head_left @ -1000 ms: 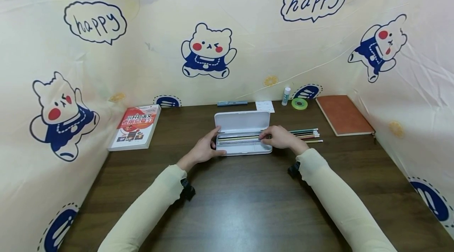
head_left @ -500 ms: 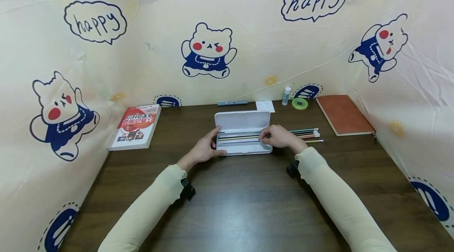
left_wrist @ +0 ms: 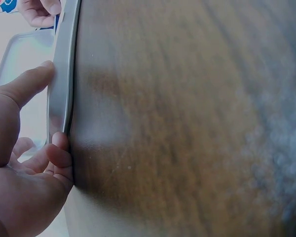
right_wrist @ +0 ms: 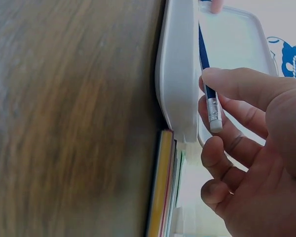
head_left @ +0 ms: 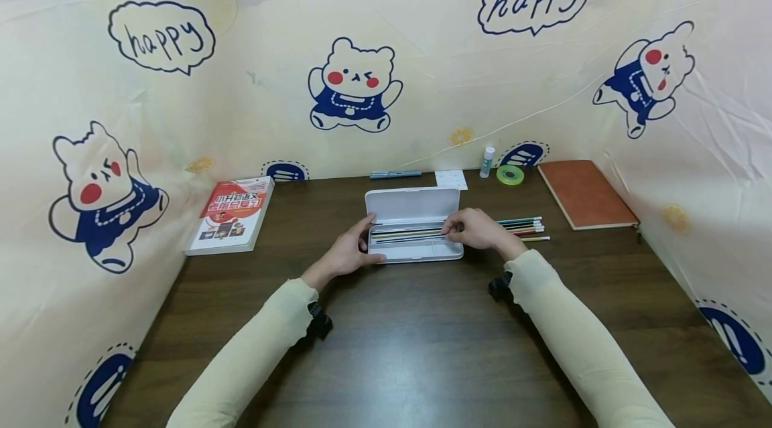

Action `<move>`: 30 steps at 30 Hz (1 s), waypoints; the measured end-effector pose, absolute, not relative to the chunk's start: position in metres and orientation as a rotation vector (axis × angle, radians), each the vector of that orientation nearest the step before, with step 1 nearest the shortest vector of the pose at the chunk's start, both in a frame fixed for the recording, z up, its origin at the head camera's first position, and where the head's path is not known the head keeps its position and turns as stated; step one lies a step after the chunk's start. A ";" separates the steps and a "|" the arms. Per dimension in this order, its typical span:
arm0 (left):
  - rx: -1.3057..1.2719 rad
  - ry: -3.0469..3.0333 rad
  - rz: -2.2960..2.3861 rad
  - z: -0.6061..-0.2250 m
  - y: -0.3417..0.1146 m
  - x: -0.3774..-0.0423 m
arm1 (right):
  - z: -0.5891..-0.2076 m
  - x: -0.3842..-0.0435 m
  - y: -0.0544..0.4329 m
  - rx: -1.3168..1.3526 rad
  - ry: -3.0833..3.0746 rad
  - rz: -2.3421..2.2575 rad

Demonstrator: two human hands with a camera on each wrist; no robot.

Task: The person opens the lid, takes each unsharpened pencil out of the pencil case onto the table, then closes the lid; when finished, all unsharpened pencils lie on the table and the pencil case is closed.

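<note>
The pencil case (head_left: 416, 254) is white; the pencil (right_wrist: 210, 93) navy, with silver ferrule (right_wrist: 213, 107) and white eraser (right_wrist: 216, 126). Brown wood-grain bench (head_left: 386, 347), red-brown notebook (head_left: 586, 195), green tape roll (head_left: 501, 175), red-and-white book (head_left: 232, 214); cream cloth (head_left: 422, 13) printed with navy-clad, red-cheeked bears (head_left: 346, 106).

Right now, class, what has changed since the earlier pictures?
Nothing has clearly moved, and no grasp visibly changed. The left hand stays at the left end of the pencil case, the right hand, pinching a dark pencil, over its right end; the loose pencils lie as before.

Study space, wooden desk (head_left: 386, 347), cartoon-printed cloth walls (head_left: 446, 46), book (head_left: 232, 214), brown notebook (head_left: 588, 195), pencils (head_left: 532, 226)
</note>
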State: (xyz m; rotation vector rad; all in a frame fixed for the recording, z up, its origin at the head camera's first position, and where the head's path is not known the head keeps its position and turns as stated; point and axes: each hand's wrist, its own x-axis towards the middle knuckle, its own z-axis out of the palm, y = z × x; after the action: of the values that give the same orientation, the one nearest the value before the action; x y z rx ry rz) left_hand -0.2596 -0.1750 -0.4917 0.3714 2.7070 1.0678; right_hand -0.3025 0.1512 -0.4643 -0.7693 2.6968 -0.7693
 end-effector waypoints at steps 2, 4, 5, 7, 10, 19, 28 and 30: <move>0.374 2.711 1.060 -0.492 -0.175 -0.260 | -0.463 -0.302 0.155 -0.796 2.708 -0.781; 0.380 2.716 1.054 -0.493 -0.175 -0.261 | -0.462 -0.303 0.161 -0.807 2.715 -0.801; 0.384 2.718 1.051 -0.493 -0.175 -0.262 | -0.461 -0.302 0.163 -0.807 2.718 -0.813; 0.384 2.718 1.051 -0.494 -0.176 -0.262 | -0.460 -0.302 0.169 -0.803 2.723 -0.835; 0.385 2.715 1.057 -0.494 -0.176 -0.262 | -0.459 -0.301 0.177 -0.795 2.741 -0.857; 0.368 2.706 1.067 -0.494 -0.176 -0.261 | -0.454 -0.296 0.209 -0.767 2.789 -0.856; 0.375 2.700 1.066 -0.494 -0.176 -0.262 | -0.453 -0.292 0.243 -0.695 2.805 -0.853; 0.383 2.701 1.068 -0.493 -0.176 -0.262 | -0.453 -0.291 0.250 -0.682 2.819 -0.850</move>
State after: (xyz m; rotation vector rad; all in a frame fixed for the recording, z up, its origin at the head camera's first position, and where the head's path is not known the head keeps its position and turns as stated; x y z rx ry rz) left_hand -0.2616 -0.1761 -0.4934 0.3827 2.7010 1.0684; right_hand -0.2913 0.2501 -0.4533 -0.6823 2.8192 -0.8500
